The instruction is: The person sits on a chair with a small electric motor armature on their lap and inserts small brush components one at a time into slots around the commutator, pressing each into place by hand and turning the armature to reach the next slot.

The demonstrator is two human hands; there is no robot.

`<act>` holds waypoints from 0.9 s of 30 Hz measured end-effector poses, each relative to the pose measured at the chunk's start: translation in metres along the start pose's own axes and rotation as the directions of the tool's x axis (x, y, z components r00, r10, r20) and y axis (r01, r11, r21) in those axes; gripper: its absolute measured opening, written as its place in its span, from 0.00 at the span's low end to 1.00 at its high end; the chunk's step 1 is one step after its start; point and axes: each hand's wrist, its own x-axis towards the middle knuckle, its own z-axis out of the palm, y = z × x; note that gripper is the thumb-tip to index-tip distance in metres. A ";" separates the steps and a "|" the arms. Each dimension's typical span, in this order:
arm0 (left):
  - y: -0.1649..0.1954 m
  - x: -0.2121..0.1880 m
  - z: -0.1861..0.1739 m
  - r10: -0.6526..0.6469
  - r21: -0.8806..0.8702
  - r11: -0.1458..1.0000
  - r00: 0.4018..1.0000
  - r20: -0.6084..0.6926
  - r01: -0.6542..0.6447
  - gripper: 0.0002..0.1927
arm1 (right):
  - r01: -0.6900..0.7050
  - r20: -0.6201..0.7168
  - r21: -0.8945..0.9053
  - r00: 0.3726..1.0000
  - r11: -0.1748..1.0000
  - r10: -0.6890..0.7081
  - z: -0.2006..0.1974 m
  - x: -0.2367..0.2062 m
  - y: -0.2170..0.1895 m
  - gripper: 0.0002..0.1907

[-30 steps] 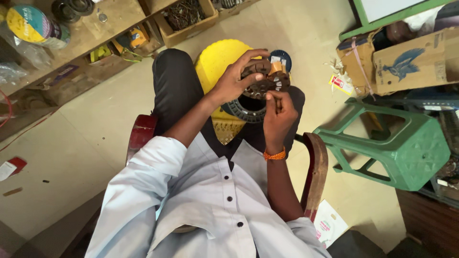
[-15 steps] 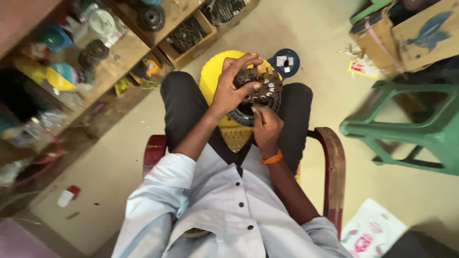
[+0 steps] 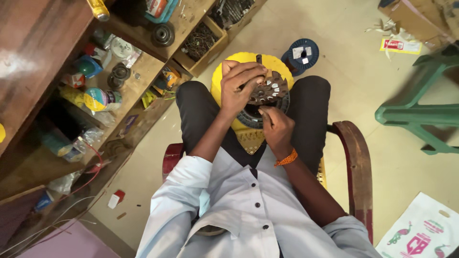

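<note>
I sit in a red chair (image 3: 359, 167) and look down at my lap. My left hand (image 3: 240, 86) grips the top of a round toothed motor core (image 3: 268, 93) wound with copper wire and white slips. My right hand (image 3: 277, 128), with an orange band at the wrist, pinches at the core's lower edge, its fingers closed on it. The core sits over my knees in front of a yellow round stool (image 3: 248, 62).
A blue wire spool (image 3: 302, 53) lies on the floor beyond my knees. Wooden shelves (image 3: 143, 76) with tins, bearings and wire bins run along the left. A green plastic stool (image 3: 420, 117) stands at the right, a printed white bag (image 3: 423, 234) at lower right.
The view has swung left, so the shelves fill more of the frame and the green stool has slid to the right edge. Both hands stay on the core.
</note>
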 end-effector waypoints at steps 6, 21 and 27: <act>0.008 0.008 -0.014 0.070 0.043 0.996 0.992 0.101 -0.074 0.13 | -0.002 -0.003 0.000 1.000 1.000 0.002 0.000 -0.002 -0.002 0.05; 0.001 0.012 -0.019 0.343 0.209 0.898 0.914 0.218 -0.387 0.14 | 0.007 -0.007 0.005 1.000 1.000 -0.007 0.003 -0.003 -0.001 0.03; 0.003 0.016 -0.032 0.401 0.382 0.772 0.856 0.325 -0.507 0.21 | 0.011 -0.041 0.012 0.999 1.000 -0.010 0.005 0.001 -0.004 0.02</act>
